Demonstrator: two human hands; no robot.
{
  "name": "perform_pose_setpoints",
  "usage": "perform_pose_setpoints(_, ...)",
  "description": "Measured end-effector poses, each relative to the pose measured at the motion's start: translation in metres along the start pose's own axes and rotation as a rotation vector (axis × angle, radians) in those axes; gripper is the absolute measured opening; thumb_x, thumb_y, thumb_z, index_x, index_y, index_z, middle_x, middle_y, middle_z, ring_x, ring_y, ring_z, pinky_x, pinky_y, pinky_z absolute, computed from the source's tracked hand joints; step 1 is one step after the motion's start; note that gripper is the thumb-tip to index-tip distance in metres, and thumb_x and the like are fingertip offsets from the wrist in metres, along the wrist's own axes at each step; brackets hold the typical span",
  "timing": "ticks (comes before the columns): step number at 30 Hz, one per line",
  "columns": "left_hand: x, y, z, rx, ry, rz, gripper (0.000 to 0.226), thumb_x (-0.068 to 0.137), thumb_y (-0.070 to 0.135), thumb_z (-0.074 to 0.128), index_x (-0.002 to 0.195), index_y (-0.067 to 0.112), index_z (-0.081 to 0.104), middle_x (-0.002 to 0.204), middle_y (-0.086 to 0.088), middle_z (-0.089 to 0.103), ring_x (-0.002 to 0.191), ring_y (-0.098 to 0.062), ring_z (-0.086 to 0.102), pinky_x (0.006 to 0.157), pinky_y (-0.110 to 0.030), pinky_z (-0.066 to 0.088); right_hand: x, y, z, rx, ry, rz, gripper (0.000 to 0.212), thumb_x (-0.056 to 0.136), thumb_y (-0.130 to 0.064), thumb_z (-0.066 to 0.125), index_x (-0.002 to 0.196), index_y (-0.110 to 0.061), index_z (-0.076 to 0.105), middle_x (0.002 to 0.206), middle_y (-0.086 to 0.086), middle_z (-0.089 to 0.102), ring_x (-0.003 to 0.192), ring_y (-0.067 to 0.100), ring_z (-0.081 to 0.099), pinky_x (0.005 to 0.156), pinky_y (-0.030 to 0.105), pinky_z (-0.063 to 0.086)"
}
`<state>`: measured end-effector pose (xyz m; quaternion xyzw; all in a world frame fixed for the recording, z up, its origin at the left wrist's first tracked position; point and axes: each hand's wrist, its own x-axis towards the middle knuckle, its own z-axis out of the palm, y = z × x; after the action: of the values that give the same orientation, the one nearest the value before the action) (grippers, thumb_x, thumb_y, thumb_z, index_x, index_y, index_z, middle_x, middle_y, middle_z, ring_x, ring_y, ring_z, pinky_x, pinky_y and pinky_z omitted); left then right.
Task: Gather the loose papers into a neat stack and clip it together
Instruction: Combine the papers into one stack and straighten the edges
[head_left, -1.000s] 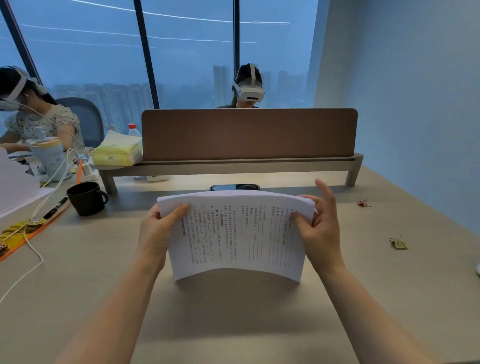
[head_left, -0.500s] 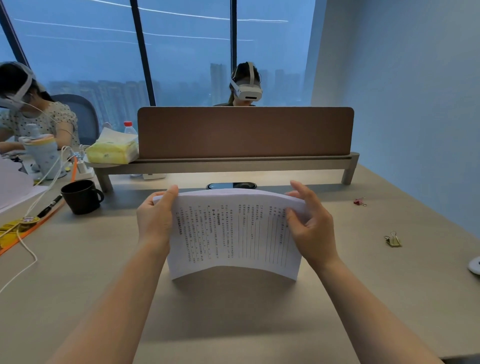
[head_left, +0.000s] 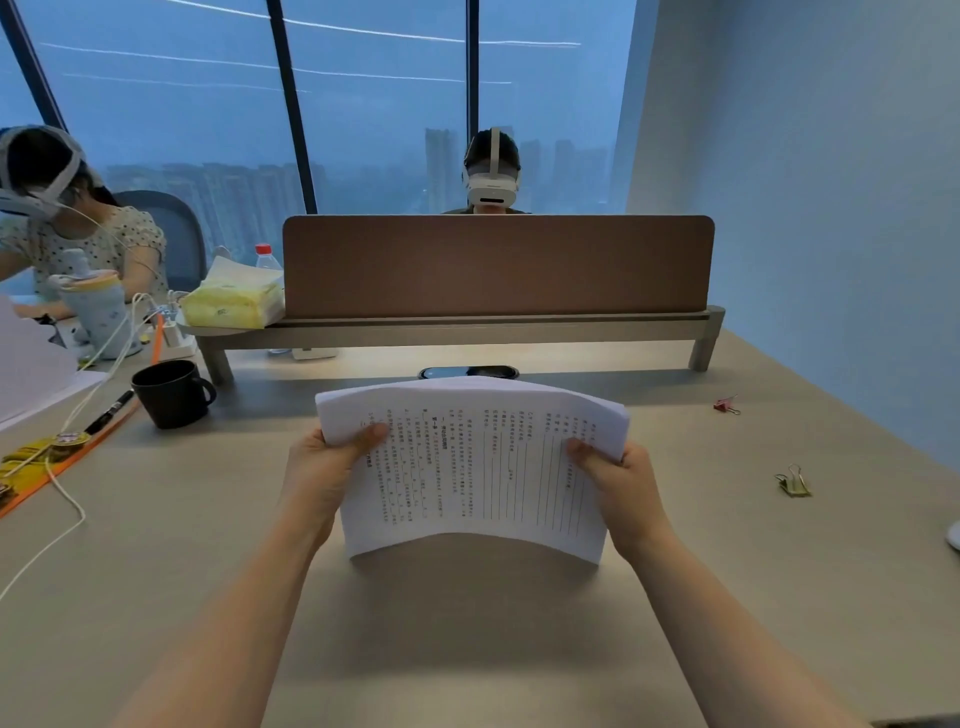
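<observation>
- Left hand (head_left: 326, 470) and right hand (head_left: 621, 480) are pinching the side edges of the bowed white printed paper stack (head_left: 470, 467).
- Stack's bottom edge is resting upright on the beige counter (head_left: 467, 623).
- Gold binder clip (head_left: 793, 480) is lying well apart, to the right.

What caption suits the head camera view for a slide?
Both hands, left hand and right hand, grip a white printed paper stack upright on the beige desk; gold binder clip lies unused.
</observation>
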<state>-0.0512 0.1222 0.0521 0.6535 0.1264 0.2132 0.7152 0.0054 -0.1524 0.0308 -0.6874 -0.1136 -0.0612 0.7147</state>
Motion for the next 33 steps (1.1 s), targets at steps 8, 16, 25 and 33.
perform_pose_setpoints(8,0.007,-0.006,-0.025,0.002,-0.181,0.013,0.055,0.053,0.037,0.086,0.100,0.012,0.070,0.099,-0.010,0.074,0.094,-0.032,0.068,0.079,-0.046,0.055,0.003,0.005,-0.013,0.119,-0.188,0.063,0.025,0.071,-0.023,0.069,0.095,-0.017,0.072,0.094,0.006,0.074,0.085,0.026,0.069,0.074,0.042,0.055)
perform_pose_setpoints(16,0.010,-0.013,-0.036,-0.062,-0.321,-0.004,0.076,0.037,0.041,0.097,0.105,0.018,0.073,0.110,-0.010,0.074,0.098,-0.028,0.072,0.073,-0.037,0.061,0.007,0.004,-0.011,0.156,-0.165,0.059,0.023,0.070,-0.018,0.072,0.093,-0.014,0.072,0.094,0.006,0.076,0.084,0.026,0.071,0.070,0.040,0.059)
perform_pose_setpoints(25,-0.001,-0.034,-0.031,0.017,-0.291,-0.094,0.082,0.024,0.044,0.098,0.097,0.017,0.075,0.102,-0.007,0.077,0.091,-0.025,0.074,0.071,-0.037,0.061,-0.010,0.041,-0.008,0.130,-0.171,0.237,0.024,0.081,-0.002,0.070,0.102,-0.014,0.071,0.101,0.007,0.077,0.094,0.028,0.073,0.078,0.042,0.059)
perform_pose_setpoints(33,0.004,-0.022,-0.021,0.068,-0.066,-0.094,0.025,0.069,0.014,0.085,0.090,0.013,0.072,0.084,0.000,0.079,0.089,-0.028,0.072,0.078,-0.044,0.058,0.006,0.019,0.002,-0.103,0.005,0.142,0.013,0.085,0.001,0.069,0.075,-0.007,0.066,0.077,0.004,0.063,0.075,0.023,0.057,0.069,0.035,0.046)
